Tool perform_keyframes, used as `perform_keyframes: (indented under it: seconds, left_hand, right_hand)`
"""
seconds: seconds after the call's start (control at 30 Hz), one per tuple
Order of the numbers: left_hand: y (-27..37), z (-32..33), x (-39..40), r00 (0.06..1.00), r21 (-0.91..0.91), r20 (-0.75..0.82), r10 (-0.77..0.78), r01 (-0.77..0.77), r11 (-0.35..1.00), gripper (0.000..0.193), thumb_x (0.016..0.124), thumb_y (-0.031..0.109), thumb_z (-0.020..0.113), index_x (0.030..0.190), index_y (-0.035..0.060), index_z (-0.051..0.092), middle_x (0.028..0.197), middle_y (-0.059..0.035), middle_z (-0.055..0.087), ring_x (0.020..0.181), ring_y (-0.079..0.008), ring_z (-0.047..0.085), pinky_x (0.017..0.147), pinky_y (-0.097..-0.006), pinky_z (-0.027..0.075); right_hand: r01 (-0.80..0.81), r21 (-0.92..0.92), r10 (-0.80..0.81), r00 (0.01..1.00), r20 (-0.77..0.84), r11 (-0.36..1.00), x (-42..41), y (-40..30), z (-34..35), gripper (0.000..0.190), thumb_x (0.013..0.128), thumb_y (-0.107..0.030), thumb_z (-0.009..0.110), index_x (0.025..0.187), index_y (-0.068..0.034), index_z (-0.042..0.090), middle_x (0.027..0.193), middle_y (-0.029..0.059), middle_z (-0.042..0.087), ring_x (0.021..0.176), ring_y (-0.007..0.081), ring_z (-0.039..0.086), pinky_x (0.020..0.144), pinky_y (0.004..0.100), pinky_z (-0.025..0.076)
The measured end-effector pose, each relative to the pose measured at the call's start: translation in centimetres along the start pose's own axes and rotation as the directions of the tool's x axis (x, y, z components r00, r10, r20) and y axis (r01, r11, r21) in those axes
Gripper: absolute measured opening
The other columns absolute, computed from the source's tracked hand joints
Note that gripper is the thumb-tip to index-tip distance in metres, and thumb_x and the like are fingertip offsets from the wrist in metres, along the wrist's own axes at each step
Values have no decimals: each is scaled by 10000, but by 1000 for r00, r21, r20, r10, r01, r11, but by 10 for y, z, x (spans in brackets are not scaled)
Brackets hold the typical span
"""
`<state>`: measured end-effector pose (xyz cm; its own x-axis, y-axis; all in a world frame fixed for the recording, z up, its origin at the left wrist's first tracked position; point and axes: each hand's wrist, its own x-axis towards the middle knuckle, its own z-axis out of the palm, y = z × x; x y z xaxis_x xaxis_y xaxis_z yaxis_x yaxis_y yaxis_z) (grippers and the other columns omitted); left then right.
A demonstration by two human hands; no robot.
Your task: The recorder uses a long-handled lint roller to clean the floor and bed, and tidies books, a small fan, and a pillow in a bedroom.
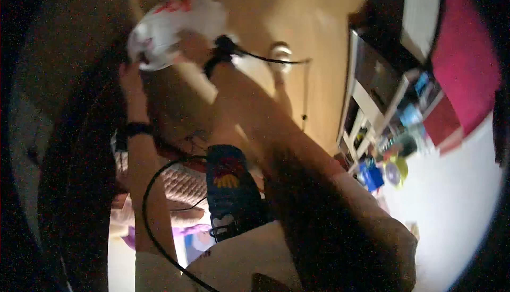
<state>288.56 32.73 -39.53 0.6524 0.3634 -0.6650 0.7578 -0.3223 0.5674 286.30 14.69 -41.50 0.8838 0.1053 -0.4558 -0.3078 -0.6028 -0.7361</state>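
Note:
A white plastic bag (pixel 187 17) with red print is spread in front of me, blurred. My right hand (pixel 195 49) lies over its lower part and appears to grip it, with the fingers smeared by motion. At the bag's lower left edge, the fingertips of my left hand (pixel 132 77) meet the plastic; the blur hides whether they close on it. Each wrist wears a black band. From the black device (pixel 225 45) at my right wrist, a thin dark cable (pixel 271 59) runs to the right.
Beneath is a wood-toned floor (pixel 318 25). A shiny rounded object (pixel 281 55) is too blurred to name. To the right stand a shelf unit (pixel 370 97) with assorted items, a blue box (pixel 371 175) and a yellow container (pixel 395 172). A black cable (pixel 149 196) loops beside my dark printed shorts (pixel 231 184).

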Motion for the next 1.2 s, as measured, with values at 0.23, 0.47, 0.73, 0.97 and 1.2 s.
perform_keyframes:
  seconds: [0.23,0.47,0.73,0.97,1.2]
  left_hand:
    - [-1,-15,-44,973,383,151,175,-221,897,582,761,180,569,1222,-65,311,1257,-208,343,1181,-278,312,966,-356,265]
    - [62,27,-144,880,741,374,294,-474,476,537,716,186,596,1161,-49,410,1194,-215,412,1092,-326,407,925,-367,318]
    - [126,133,-240,784,426,506,361,-590,686,371,738,105,575,1085,-1,498,1003,-136,538,929,-222,506,796,-323,412]
    - [151,258,-349,580,95,792,192,-428,899,206,772,64,562,975,24,556,848,-53,565,754,-125,535,658,-240,459]
    - [190,379,-479,433,274,893,120,-736,618,226,740,122,622,931,31,541,880,-42,564,798,-117,542,690,-238,442]
  right_hand:
    - [-347,567,359,929,95,747,-77,-3,-114,286,739,-232,542,928,-22,590,766,159,607,689,252,590,655,325,467]
    - [-493,345,591,537,-602,799,-255,148,-211,215,720,-221,546,856,-69,614,775,124,613,719,280,577,676,331,462]
    - [-61,814,697,-480,-532,578,-457,292,-384,425,732,-286,616,940,77,544,883,161,602,723,234,545,684,301,420]
    - [92,984,945,-303,-120,155,-501,375,-494,720,647,-452,665,1014,144,495,1042,130,555,915,194,536,759,279,407]
    - [278,916,955,-17,-297,290,-539,398,-455,303,778,-285,530,825,11,577,712,37,533,649,117,490,561,266,384]
